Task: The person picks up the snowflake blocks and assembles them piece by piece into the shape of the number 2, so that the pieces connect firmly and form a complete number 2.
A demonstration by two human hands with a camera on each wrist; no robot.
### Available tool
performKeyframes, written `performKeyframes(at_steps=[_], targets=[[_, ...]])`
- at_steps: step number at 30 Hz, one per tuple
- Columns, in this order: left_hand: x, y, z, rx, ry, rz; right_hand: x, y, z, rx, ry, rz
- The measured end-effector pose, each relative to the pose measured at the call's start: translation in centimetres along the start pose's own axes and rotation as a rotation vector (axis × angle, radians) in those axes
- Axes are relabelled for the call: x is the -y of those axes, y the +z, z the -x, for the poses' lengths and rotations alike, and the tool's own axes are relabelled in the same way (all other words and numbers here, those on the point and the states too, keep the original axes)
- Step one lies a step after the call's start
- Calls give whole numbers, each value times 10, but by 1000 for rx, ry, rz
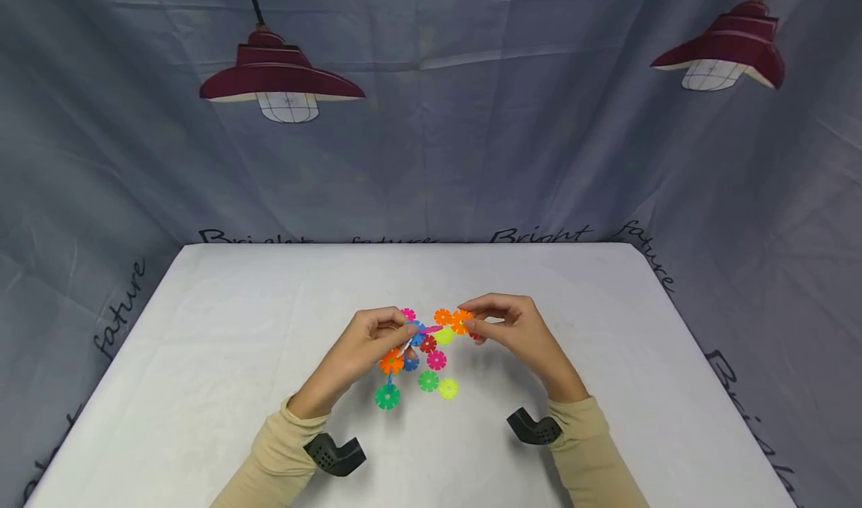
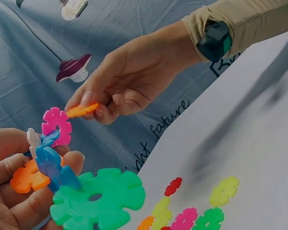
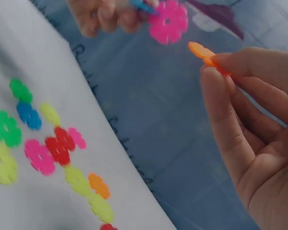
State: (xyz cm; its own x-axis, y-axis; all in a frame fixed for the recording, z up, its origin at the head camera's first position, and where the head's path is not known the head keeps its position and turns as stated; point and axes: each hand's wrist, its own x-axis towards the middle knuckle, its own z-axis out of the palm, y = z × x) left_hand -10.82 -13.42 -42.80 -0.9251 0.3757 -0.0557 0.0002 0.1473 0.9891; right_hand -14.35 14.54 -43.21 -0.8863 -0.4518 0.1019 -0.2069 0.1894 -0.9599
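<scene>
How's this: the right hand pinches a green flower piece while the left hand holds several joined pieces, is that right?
Not quite: the flower piece in the right hand is orange, as the right wrist view shows. The left hand does hold several joined pieces.

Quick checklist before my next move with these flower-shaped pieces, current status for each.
1. Right hand pinching the orange piece: ok.
2. Left hand holding the linked pieces: ok.
3. Pink piece on that cluster uncovered on the side facing the orange piece: ok.
4. Orange piece joined to pink piece: not ok, a gap shows.
5. Their slots lined up: cannot tell.
6. Loose pieces on the table: ok.
</scene>
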Motion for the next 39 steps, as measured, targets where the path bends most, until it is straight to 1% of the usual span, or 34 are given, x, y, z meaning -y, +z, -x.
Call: performKeyframes(at_steps=[2,6,14,18,25,31,35,39], targets=[[1,0,0,-11,14,-10,3,2,0,-13,-7,-29],[2,1,-1,-27,28,-22,6,8,-1,-16,-18,-33],[1,1,1,-33,12,-10,5,12,-1,-33,-44,-40],[0,1,1,-33,23,-17,6,14,0,-51,-58,-32],[2,2,0,-31,47,-19,9,19,0,-49,-59,-51],[2,1,0,-56,52,-51,7,25,-1,-76,-68,-41],[-1,0,1,-80,45,-80,6,30,-1,-90,-80,-54],[-3,0,2,-86,48,-52,5,35,-2,-112,-84,-73]])
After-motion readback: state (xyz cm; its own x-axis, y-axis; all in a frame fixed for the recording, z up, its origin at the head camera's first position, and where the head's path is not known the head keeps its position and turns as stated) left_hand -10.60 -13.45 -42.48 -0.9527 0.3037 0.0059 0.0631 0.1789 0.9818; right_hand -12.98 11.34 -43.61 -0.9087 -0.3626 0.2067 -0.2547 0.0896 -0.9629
